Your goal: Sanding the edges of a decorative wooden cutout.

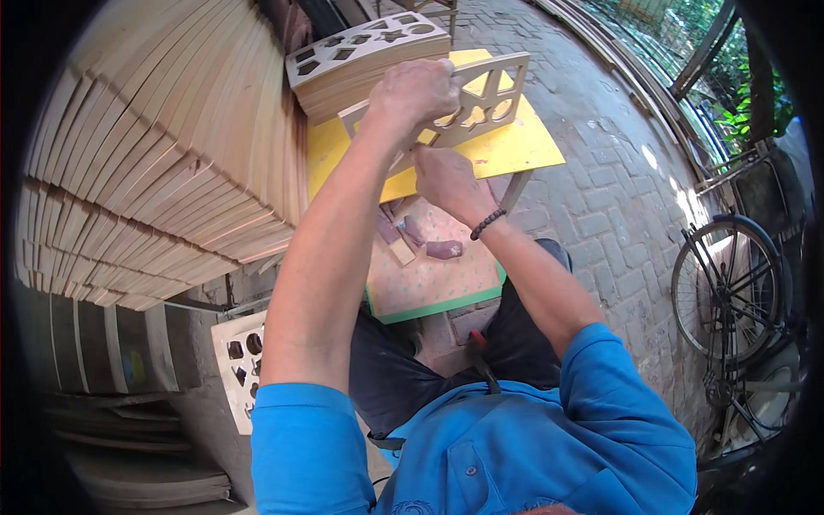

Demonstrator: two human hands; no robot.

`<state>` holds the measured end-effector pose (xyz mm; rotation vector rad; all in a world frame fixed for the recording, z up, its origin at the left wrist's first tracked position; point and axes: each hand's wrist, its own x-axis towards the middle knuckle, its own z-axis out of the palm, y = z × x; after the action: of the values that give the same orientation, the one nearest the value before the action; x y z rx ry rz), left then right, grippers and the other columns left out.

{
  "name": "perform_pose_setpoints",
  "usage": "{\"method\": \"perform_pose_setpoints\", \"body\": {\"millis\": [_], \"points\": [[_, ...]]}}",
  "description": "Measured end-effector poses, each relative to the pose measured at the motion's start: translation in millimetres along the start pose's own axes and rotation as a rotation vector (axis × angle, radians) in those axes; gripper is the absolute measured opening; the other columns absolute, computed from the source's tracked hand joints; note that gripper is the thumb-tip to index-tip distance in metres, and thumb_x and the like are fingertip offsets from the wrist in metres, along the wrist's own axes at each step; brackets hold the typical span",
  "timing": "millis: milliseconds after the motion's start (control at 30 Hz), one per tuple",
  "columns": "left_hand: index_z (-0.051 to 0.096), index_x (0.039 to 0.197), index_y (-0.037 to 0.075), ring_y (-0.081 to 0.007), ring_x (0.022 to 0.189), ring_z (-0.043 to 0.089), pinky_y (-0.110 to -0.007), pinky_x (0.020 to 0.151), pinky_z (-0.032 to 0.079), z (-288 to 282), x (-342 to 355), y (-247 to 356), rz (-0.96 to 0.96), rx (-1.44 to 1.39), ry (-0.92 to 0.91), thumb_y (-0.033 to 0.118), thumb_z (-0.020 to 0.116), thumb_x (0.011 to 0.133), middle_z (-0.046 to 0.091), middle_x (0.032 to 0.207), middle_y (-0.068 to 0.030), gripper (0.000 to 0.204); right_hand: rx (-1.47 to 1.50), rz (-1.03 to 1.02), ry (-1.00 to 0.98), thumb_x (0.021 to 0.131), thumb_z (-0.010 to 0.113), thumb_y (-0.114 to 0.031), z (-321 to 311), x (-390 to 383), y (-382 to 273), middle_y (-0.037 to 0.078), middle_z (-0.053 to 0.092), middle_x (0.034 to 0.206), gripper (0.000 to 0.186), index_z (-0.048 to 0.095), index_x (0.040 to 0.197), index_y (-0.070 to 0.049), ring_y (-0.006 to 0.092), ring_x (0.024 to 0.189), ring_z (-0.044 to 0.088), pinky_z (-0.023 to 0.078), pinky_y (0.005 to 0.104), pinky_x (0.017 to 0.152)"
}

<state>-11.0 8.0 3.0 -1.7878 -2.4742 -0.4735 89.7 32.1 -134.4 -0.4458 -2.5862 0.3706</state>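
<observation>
A wooden board with shape cutouts (513,84) stands on edge on a small yellow table (524,142). My left hand (416,90) is closed over its top edge, gripping it. Lower down, my right hand (451,182), with a dark bead bracelet at the wrist, is closed against the near face of the board by the cutouts. Its fingertips are turned away, so whatever they hold is hidden. Behind the left hand rests a stack of similar cutout boards (369,43). Below the table, purple-brown wrapped pieces (444,250) and a small wood block (402,251) lie on a pinkish green-edged board (463,287).
Tall stacks of plain wooden sheets (172,129) rise close on my left. Another cutout board (227,330) leans low at the left, beside my arm. A bicycle (728,283) stands on the brick paving (614,232) at the right.
</observation>
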Motion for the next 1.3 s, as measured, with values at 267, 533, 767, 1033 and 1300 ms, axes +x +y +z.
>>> {"method": "perform_pose_setpoints", "body": {"millis": [267, 533, 767, 1033, 1300], "points": [[0.069, 0.113, 0.005, -0.0385, 0.108, 0.067, -0.05, 0.096, 0.051, -1, 3, 7, -0.003, -0.017, -0.003, 0.04, 0.049, 0.1, 0.072, 0.11, -0.0216, 0.042, -0.613, -0.349, 0.081, 0.09, 0.059, -0.014, -27, -14, 28, 0.004, 0.064, 0.074, 0.025, 0.067, 0.111, -0.003, 0.0201, 0.069, 0.067, 0.047, 0.0375, 0.058], [0.069, 0.115, 0.006, -0.0376, 0.108, 0.067, -0.049, 0.097, 0.051, 0, 2, -1, -0.019, -0.003, -0.007, 0.039, 0.05, 0.1, 0.072, 0.111, -0.0208, 0.041, -0.881, -0.546, 0.052, 0.09, 0.059, -0.014, -41, 3, 45, 0.003, 0.061, 0.078, 0.026, 0.065, 0.114, -0.004, 0.0183, 0.071, 0.063, 0.044, 0.0351, 0.058], [0.069, 0.115, 0.005, -0.0372, 0.109, 0.067, -0.049, 0.096, 0.051, 1, -1, 2, -0.004, -0.002, -0.006, 0.039, 0.05, 0.099, 0.072, 0.11, -0.0212, 0.041, -0.37, -0.242, -0.128, 0.09, 0.056, -0.01, -15, -9, 25, 0.015, 0.071, 0.076, 0.018, 0.066, 0.098, 0.002, 0.0294, 0.071, 0.071, 0.052, 0.0432, 0.058], [0.068, 0.114, 0.005, -0.0384, 0.11, 0.067, -0.05, 0.096, 0.051, -1, 6, 1, -0.043, 0.023, -0.009, 0.042, 0.051, 0.1, 0.071, 0.112, -0.0217, 0.043, 1.268, 0.488, -0.285, 0.104, 0.055, -0.027, -39, -9, 10, 0.002, 0.052, 0.067, 0.034, 0.067, 0.115, 0.002, 0.0093, 0.057, 0.049, 0.041, 0.0284, 0.051], [0.066, 0.111, 0.004, -0.0409, 0.105, 0.067, -0.052, 0.092, 0.05, -2, 0, 6, -0.007, 0.041, 0.014, 0.043, 0.051, 0.101, 0.072, 0.106, -0.0245, 0.043, 0.353, 0.285, 0.232, 0.099, 0.054, -0.021, -51, -32, 69, 0.022, 0.072, 0.088, 0.028, 0.069, 0.113, -0.001, 0.037, 0.082, 0.07, 0.054, 0.0461, 0.071]]}}
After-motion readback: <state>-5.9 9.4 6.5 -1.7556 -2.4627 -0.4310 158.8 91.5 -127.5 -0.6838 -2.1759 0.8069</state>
